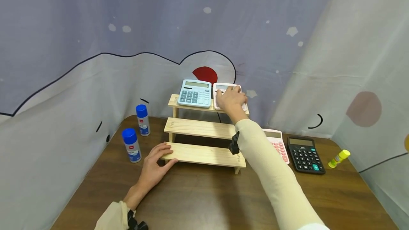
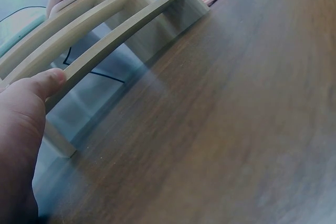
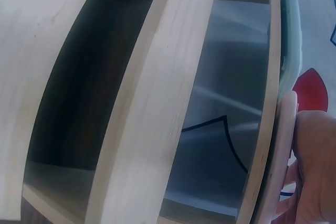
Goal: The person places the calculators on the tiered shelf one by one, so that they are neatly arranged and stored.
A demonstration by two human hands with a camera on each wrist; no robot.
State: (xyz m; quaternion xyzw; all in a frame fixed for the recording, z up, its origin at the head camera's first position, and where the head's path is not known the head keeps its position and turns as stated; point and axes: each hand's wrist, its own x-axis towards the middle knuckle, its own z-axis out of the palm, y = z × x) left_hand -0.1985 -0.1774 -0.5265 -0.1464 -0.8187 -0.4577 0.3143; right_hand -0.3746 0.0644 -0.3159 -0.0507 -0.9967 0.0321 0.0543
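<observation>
A three-step wooden display stand (image 1: 201, 153) stands on the table. My left hand (image 1: 153, 168) holds the left end of its lowest step, the thumb (image 2: 52, 80) against the front edge and the fingers over the end. On the top step, my right hand (image 1: 232, 99) grips a white-and-pink calculator (image 1: 217, 104) from above, thumb toward its left side and fingers at its right. The hand covers most of the keys. A light blue calculator (image 1: 195, 93) leans close on the left, on the same step. In the right wrist view the pink calculator's edge (image 3: 281, 153) overlaps the top step.
Two blue-capped spray cans (image 1: 142, 120) stand left of the stand. Right of it lie a pink-keyed calculator (image 1: 278, 144), partly behind my right sleeve, a black calculator (image 1: 305, 154) and a yellow glue stick (image 1: 338, 159). A patterned curtain (image 1: 96, 81) hangs behind the table (image 1: 191, 201).
</observation>
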